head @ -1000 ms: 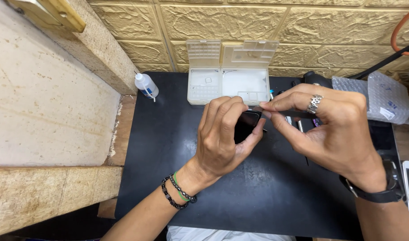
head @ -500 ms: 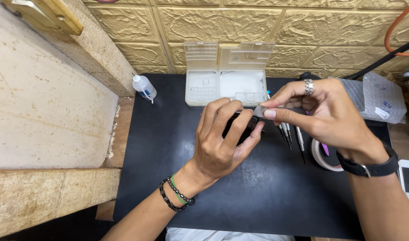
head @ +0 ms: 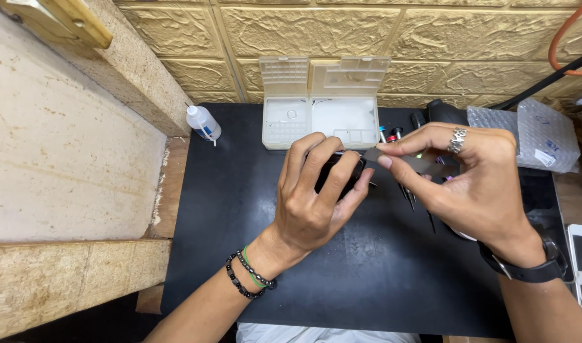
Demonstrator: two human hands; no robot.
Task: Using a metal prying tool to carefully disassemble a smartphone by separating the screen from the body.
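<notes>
Left hand (head: 316, 197) grips a small black device (head: 337, 173); right hand (head: 469, 181) pinches what looks like a thin pry tool (head: 399, 159) against it

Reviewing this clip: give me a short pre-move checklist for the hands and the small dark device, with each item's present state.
1. Left hand grips the small dark device: ok.
2. Right hand pinches the thin grey strip at the device's edge: ok.
3. Strip tip actually seated in a seam: cannot tell, fingers hide it.
4. Device held above the black mat: ok.
5. Parts box open behind the hands: ok.
</notes>
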